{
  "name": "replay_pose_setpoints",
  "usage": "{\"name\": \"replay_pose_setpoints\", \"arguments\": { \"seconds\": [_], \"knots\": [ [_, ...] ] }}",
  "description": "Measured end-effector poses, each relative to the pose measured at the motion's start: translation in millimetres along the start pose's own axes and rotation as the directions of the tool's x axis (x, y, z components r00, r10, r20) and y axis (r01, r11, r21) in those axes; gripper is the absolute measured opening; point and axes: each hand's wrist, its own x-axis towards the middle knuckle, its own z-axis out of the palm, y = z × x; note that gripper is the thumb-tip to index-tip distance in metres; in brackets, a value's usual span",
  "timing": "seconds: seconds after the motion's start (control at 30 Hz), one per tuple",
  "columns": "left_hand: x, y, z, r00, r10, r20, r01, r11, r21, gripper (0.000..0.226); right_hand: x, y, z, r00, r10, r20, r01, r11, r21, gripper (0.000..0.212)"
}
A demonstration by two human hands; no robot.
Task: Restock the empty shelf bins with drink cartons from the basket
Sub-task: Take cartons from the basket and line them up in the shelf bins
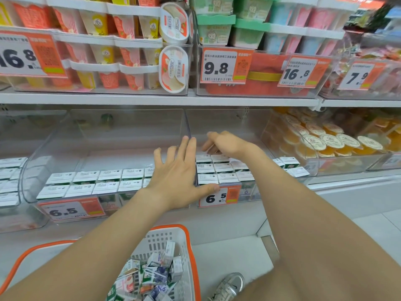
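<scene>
Beneath the person's forearms, an orange-rimmed basket [189, 246] holds loose drink cartons [152, 274]. Ahead, the left hand [175, 170] lies spread wide across the divide between two clear shelf bins [130, 131]. Just beyond it, the right hand [225, 144] dips over shelved cartons [219, 168], and its grip cannot be made out.
</scene>
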Motion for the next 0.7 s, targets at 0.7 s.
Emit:
{"name": "replay_pose_setpoints", "arguments": {
  "seconds": [0.7],
  "knots": [
    [10.8,68.8,-16.9,0.992,0.115,0.044,-0.117,0.992,0.047,0.114,-62.3,79.7,-39.2,0.889,0.007,-0.457,-0.284,0.792,-0.541,0.029]
  ]
}}
